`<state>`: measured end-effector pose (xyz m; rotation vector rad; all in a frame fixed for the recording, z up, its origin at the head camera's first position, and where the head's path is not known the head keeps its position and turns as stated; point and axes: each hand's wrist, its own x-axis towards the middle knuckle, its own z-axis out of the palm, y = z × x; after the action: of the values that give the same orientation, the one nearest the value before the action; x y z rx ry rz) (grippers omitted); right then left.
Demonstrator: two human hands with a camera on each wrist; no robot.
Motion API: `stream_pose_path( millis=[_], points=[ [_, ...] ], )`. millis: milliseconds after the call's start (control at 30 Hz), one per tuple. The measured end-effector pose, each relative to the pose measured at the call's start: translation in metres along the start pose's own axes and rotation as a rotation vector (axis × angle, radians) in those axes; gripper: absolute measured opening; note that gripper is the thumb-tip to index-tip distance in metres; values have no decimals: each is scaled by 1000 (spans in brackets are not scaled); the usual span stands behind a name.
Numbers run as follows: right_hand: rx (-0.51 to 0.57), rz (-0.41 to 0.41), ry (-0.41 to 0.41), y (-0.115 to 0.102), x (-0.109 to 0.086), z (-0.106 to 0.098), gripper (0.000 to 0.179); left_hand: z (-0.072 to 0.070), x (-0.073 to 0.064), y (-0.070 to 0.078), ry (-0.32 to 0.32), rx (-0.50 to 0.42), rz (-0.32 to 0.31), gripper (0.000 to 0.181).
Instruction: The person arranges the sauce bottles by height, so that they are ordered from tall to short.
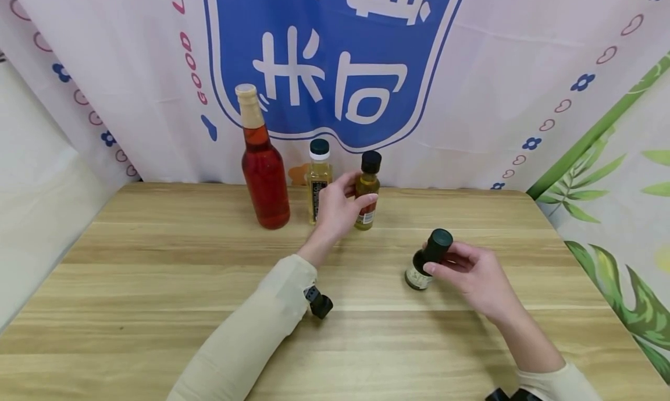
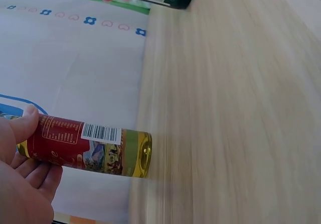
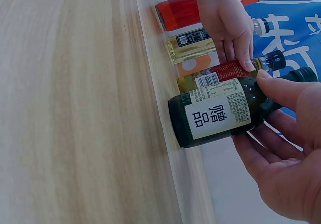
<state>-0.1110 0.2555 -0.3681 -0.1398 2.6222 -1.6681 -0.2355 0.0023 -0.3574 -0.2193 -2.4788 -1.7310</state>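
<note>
My left hand (image 1: 339,206) holds a small oil bottle (image 1: 368,185) with a black cap and a red label, upright near the back of the table; its barcode faces the left wrist view. In my right hand (image 1: 473,276) is a small dark green bottle (image 1: 425,264) with a green cap and a pale label (image 3: 218,108), tilted in the head view. The thumb and fingers grip it around the neck and shoulder. Left of the oil bottle stands a clear bottle of pale yellow liquid (image 1: 319,177) with a dark green cap, partly hidden by my left hand.
A tall bottle of red liquid (image 1: 266,183) stands farthest left in the row. Behind the wooden table (image 1: 157,308) hangs a white cloth with a blue printed shield (image 1: 335,57). Leaf-patterned fabric (image 1: 617,261) borders the right side.
</note>
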Motion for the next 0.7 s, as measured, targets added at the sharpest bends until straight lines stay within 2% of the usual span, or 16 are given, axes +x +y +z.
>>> stream_pose_path(
  millis=[333,700],
  points=[
    [-9,3,0,1,1,0,51,0,1,-5,-22,25,27,59],
    [-16,-6,-2,1,0,0,50,-1,2,-7,-40,33,24,59]
  ],
)
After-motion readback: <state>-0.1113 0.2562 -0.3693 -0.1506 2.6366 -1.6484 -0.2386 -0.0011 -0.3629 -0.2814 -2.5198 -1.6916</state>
